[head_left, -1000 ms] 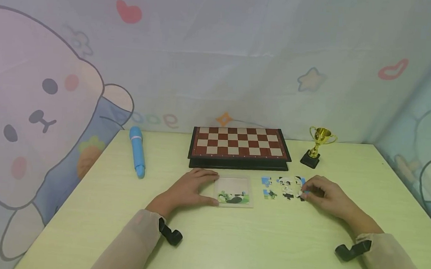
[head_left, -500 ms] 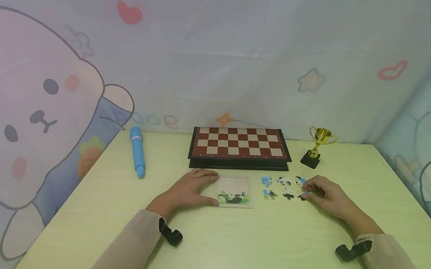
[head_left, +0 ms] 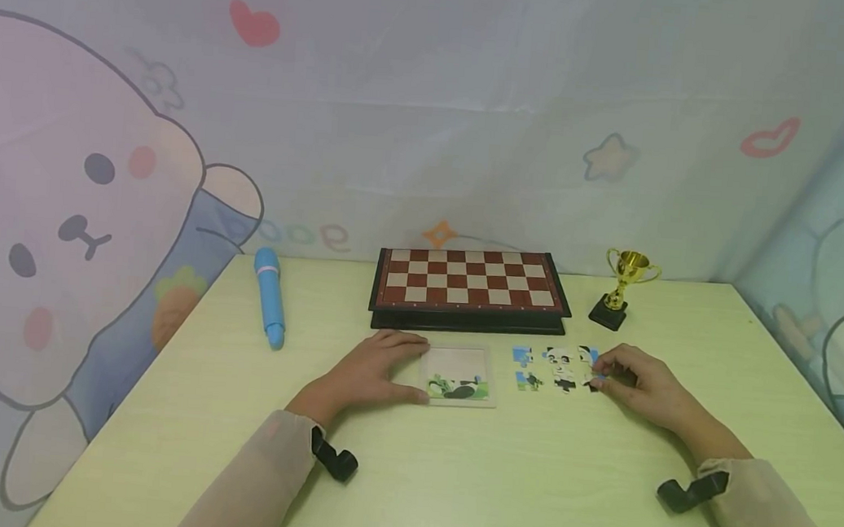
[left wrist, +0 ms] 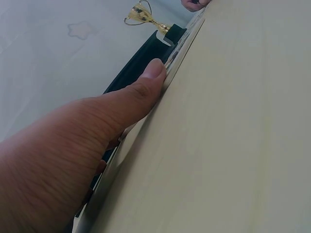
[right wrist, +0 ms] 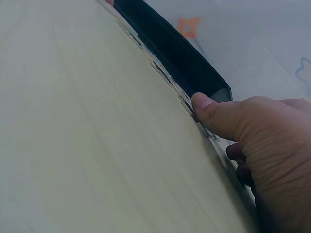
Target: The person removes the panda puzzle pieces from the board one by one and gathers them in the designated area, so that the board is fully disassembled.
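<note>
Table [head_left: 451, 478]: pale green-yellow top, carries all items below.

Chessboard [head_left: 469, 281]: folded red/cream board w/ black edge, far centre of table, just behind puzzle tray.

Left hand [head_left: 370, 372]: lies flat on table, fingers fairly straight, thumb along near left corner of puzzle tray; steadies it, grips nothing. Left wrist view: thumb tip [left wrist: 154, 70] presses tray edge.

Right hand [head_left: 638, 378]: fingers curled, thumb and forefinger pinch a loose puzzle piece [head_left: 593, 379] at right end of the loose-piece group. Right wrist view: thumb tip [right wrist: 203, 103] on pieces lying flat on table.

Blue pen-shaped toy [head_left: 269, 294]: lies lengthwise, far left of table, well apart from hands.

Puzzle tray [head_left: 457, 374]: square, pale frame, centre of table, between the two hands; bottom row filled (panda/green print), rest bare.

Trophy [head_left: 622, 286]: small gold cup on black base, upright, right of chessboard, behind right hand.

Loose puzzle pieces [head_left: 557, 368]: few, blue/white/black print, flat on table just right of tray, touching right fingertips.
</note>
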{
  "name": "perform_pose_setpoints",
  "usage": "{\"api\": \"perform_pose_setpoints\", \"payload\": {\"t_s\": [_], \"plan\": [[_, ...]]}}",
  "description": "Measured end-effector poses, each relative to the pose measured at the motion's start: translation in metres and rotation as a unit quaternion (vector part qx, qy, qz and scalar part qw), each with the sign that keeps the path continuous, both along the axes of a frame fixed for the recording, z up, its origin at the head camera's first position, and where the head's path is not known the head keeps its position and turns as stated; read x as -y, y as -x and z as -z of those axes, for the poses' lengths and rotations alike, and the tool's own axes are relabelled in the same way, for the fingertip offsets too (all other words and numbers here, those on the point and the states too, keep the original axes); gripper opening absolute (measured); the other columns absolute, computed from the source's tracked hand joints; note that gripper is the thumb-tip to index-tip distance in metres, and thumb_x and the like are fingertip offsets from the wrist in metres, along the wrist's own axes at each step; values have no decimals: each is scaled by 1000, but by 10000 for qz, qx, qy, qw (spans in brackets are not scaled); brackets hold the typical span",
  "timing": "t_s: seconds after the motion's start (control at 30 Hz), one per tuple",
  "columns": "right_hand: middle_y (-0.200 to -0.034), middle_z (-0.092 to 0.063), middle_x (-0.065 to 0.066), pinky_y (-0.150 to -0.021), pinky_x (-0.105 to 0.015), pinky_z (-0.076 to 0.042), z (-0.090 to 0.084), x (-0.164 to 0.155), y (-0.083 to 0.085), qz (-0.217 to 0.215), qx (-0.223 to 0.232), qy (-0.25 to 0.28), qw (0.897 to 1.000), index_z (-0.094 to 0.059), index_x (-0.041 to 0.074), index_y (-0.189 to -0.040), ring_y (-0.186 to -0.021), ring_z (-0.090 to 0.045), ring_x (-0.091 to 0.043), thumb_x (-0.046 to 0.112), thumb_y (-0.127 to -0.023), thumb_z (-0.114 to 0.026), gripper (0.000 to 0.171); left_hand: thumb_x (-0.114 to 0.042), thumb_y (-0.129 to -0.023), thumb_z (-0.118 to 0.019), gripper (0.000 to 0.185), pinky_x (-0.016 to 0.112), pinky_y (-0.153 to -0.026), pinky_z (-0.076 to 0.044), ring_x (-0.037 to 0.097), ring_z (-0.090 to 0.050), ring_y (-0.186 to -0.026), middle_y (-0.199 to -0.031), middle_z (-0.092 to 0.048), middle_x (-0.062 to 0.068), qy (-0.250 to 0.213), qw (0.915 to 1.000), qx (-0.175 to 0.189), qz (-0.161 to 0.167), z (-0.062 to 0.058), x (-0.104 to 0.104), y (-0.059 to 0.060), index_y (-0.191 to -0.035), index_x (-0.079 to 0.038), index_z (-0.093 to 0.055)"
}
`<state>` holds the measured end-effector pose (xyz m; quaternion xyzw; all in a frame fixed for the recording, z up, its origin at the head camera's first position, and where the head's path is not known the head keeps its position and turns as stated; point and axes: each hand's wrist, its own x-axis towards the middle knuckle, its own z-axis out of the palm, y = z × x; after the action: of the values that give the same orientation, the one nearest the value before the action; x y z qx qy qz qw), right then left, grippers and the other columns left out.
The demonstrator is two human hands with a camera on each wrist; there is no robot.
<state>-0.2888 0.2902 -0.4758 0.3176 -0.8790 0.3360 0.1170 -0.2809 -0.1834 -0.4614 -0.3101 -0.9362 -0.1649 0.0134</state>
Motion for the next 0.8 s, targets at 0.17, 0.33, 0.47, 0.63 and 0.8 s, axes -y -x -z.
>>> {"api": "perform_pose_setpoints", "payload": {"t_s": [0.17,0.33,0.47,0.63,0.8], "plan": [[-95,-61,7,-66,-22,-45,-1,1,-1,-2,23,63,10000,-67,17,-103,-79,-53,-7,4,-88,-77,22,-84,-76,-61,95,44,-117,-28,16,-35,-142,-154,-43,-11,21,10000,-17,4,-2,0,-1,-151,-27,-48],[-94,-61,7,-65,-21,-45,-2,1,-2,-44,37,137,9999,-66,15,-104,-77,-53,-8,3,-89,-76,21,-81,-75,-64,95,46,-116,-29,17,-35,-142,-154,-43,-9,-1,10000,-17,66,-4,0,-3,-151,-25,-48],[-92,-62,8,-63,-21,-45,-3,2,-3,-14,-43,170,9998,-67,17,-105,-75,-54,-8,4,-90,-74,21,-81,-76,-64,94,48,-116,-30,19,-36,-142,-153,-44,-8,-28,9999,-47,92,-3,0,-3,-150,-25,-49],[-86,-61,10,-60,-21,-45,-3,5,-4,138,-122,293,9994,-67,22,-104,-70,-53,-8,6,-92,-73,20,-83,-76,-62,95,47,-117,-28,18,-35,-142,-153,-43,-9,-3,10000,-38,37,-3,-1,-2,-151,-26,-49],[-86,-62,9,-58,-21,-44,-2,12,-3,77,-109,539,9985,-68,23,-104,-70,-53,-8,5,-93,-72,21,-84,-75,-61,96,44,-117,-27,16,-34,-143,-154,-42,-11,91,9999,-40,10,-1,0,-1,-151,-27,-47]]}}
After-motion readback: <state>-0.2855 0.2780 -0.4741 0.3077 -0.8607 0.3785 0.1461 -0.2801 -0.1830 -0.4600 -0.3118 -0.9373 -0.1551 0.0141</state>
